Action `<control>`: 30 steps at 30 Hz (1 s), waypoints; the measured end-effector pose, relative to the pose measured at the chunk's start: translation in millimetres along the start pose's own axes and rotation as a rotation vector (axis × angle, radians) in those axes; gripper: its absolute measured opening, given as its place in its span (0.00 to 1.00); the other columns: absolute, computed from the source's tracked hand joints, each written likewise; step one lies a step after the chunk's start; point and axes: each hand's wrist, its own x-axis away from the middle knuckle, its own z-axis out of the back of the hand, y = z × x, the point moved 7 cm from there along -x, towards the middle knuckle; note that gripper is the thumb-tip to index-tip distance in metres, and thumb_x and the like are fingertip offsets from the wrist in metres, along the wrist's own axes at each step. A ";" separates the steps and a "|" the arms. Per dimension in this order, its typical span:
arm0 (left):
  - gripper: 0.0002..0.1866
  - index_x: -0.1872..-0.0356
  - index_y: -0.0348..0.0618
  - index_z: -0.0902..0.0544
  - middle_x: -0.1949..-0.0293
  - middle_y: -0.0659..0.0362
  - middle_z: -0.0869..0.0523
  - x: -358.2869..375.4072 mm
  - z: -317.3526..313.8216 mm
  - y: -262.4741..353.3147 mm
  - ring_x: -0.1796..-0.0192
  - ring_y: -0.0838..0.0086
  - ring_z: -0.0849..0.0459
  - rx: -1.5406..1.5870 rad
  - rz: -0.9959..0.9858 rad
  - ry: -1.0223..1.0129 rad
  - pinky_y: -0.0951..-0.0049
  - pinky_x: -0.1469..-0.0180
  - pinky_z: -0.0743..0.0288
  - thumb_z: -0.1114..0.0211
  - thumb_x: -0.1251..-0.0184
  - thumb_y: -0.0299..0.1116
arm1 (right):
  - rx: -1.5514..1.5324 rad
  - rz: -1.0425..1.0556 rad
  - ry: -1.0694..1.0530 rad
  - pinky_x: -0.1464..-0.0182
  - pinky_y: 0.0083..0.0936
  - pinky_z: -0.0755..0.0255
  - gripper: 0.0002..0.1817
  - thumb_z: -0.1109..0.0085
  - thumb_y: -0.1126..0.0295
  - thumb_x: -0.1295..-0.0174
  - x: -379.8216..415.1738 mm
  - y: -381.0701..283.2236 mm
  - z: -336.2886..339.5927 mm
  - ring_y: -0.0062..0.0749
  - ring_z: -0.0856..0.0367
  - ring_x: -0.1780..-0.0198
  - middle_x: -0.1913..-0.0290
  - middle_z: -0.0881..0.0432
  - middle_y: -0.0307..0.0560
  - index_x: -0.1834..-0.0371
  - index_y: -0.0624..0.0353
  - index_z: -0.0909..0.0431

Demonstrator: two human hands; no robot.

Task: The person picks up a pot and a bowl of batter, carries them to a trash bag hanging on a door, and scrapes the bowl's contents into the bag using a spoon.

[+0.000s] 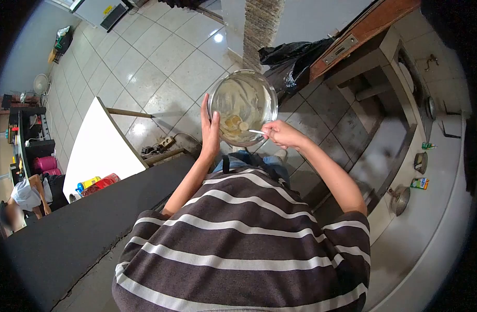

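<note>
Metal bowl (263, 99) above the tiled floor (166, 67); left hand (211, 134) clasps its left edge, fingers extended; right hand (281, 133) pinches the white-handled spoon (256, 132), tip by pale contents (230, 122) near the lower edge; best practice: brace the rim, sweep low along the wall.

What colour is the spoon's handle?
The spoon's handle is white; it shows in the head view.

The dark short-sleeved shirt (243, 243) has white stripes (259, 266).
</note>
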 end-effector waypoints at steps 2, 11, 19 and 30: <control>0.34 0.28 0.44 0.47 0.29 0.48 0.45 0.3 -0.6 0.2 0.28 0.59 0.46 -0.050 -0.004 -0.015 0.63 0.28 0.53 0.50 0.29 0.46 | -0.009 -0.014 -0.008 0.87 0.20 0.57 0.13 0.59 0.67 0.29 2.3 3.6 2.6 0.14 0.52 0.89 0.87 0.45 0.28 0.71 0.58 0.30; 0.33 0.28 0.43 0.47 0.29 0.51 0.45 -5.5 11.1 -34.3 0.28 0.62 0.46 0.044 0.035 0.031 0.62 0.28 0.53 0.48 0.30 0.44 | -0.067 0.001 -0.003 0.86 0.18 0.60 0.13 0.60 0.66 0.27 -4.3 23.8 12.7 0.11 0.55 0.87 0.86 0.50 0.25 0.71 0.56 0.31; 0.34 0.28 0.43 0.47 0.30 0.50 0.45 -6.9 11.0 -29.0 0.28 0.62 0.46 0.036 0.008 0.036 0.63 0.28 0.53 0.48 0.30 0.44 | -0.072 0.028 0.058 0.86 0.19 0.58 0.14 0.59 0.66 0.29 -2.4 19.3 20.6 0.13 0.53 0.88 0.88 0.48 0.26 0.74 0.54 0.32; 0.35 0.28 0.48 0.47 0.30 0.50 0.44 -4.6 20.7 -41.4 0.30 0.60 0.42 -0.113 0.034 0.116 0.60 0.30 0.48 0.47 0.31 0.47 | -0.178 0.046 0.136 0.86 0.19 0.56 0.13 0.60 0.66 0.29 2.9 20.6 22.6 0.13 0.51 0.88 0.88 0.46 0.27 0.73 0.55 0.32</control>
